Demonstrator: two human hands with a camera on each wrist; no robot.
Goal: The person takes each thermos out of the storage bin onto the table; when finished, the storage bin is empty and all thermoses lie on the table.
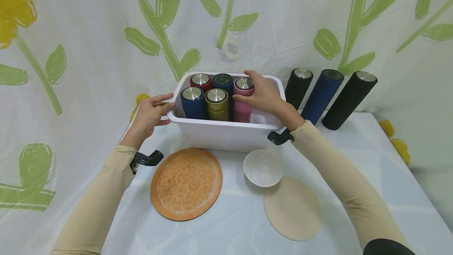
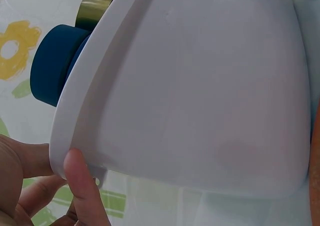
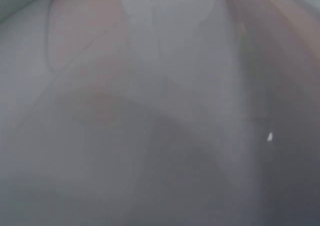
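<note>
A white plastic bin (image 1: 219, 139) stands at the back of the table with several thermos bottles upright inside. My left hand (image 1: 146, 115) holds its left end; in the left wrist view, the thumb and fingers pinch the bin's rim (image 2: 70, 121) at a corner. Inside the bin, my right hand (image 1: 263, 95) grips a pink thermos bottle (image 1: 242, 111) near its steel lid, thumb in front and forefinger behind. Left of it are a gold bottle (image 1: 217, 113), a blue one (image 1: 193, 109), a red one (image 1: 200, 80) and a dark blue one (image 1: 223, 81). The right wrist view shows only a blurred pale surface.
Right of the bin stand a black bottle (image 1: 297, 87), a blue bottle (image 1: 322, 97) and a taller black bottle (image 1: 350, 99). In front lie a round pizza-patterned board (image 1: 186, 184), a white bowl (image 1: 263, 168) and a beige disc (image 1: 292, 211). A flowered cloth hangs behind.
</note>
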